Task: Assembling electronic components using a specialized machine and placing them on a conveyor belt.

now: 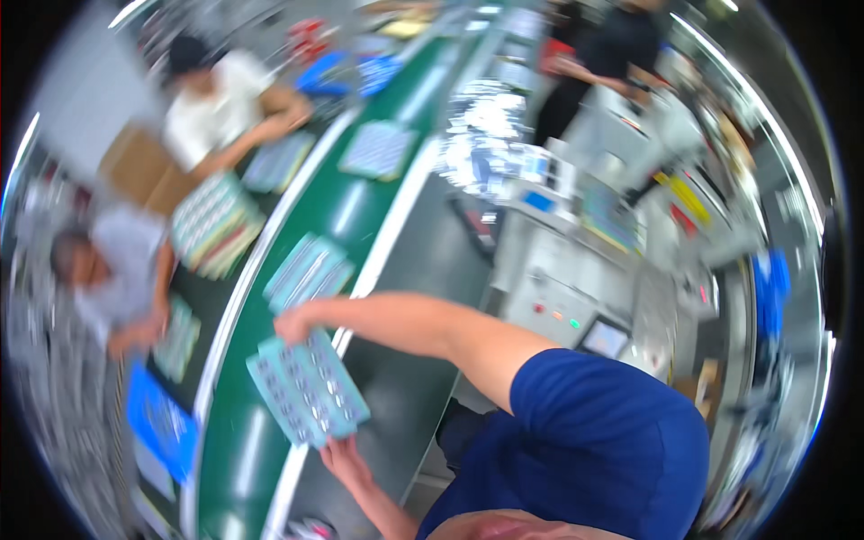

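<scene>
Head view: both hands grip one pale teal blister tray [309, 389], held tilted over the near edge of the green conveyor belt [333, 225]. One hand [290, 326] pinches the far end, the other hand [340, 453] the near end; which is L/R can't tell, frame is twisted and blurred. Risk: tray is thin and only end-held, so it could flex, slip, or catch the belt's white rail [378, 243]. Another tray [308, 270] lies just beyond.
</scene>
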Tool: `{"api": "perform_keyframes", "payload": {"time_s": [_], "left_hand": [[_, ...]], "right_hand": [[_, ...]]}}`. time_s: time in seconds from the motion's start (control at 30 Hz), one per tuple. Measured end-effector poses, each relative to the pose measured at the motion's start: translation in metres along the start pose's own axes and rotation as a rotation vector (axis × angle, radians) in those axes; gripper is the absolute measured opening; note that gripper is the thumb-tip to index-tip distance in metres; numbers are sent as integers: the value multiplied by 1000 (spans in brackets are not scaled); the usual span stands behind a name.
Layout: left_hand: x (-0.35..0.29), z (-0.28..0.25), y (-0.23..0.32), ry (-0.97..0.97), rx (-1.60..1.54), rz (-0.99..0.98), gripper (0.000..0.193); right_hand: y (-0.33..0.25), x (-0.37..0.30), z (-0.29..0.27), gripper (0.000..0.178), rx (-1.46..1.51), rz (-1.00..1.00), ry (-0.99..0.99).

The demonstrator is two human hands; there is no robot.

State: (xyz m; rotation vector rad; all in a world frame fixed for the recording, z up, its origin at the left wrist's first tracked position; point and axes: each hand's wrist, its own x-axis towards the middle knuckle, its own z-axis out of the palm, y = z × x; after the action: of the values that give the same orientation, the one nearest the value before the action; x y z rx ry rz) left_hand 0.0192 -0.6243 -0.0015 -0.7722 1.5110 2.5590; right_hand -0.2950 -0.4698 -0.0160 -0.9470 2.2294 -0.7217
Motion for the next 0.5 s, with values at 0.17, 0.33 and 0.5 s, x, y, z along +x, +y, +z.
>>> {"api": "perform_keyframes", "payload": {"time_s": [0.17,0.33,0.5], "left_hand": [[-42,-1,-8,-268,204,-229,39],[-92,126,-20,-584,661,-373,33],[-141,235,-91,-864,914,-373,33]], "right_hand": [[-43,-256,43,32,505,253,415],[-22,-473,137,36,642,574,749],[-41,-634,233,29,728,729,1271]]}}
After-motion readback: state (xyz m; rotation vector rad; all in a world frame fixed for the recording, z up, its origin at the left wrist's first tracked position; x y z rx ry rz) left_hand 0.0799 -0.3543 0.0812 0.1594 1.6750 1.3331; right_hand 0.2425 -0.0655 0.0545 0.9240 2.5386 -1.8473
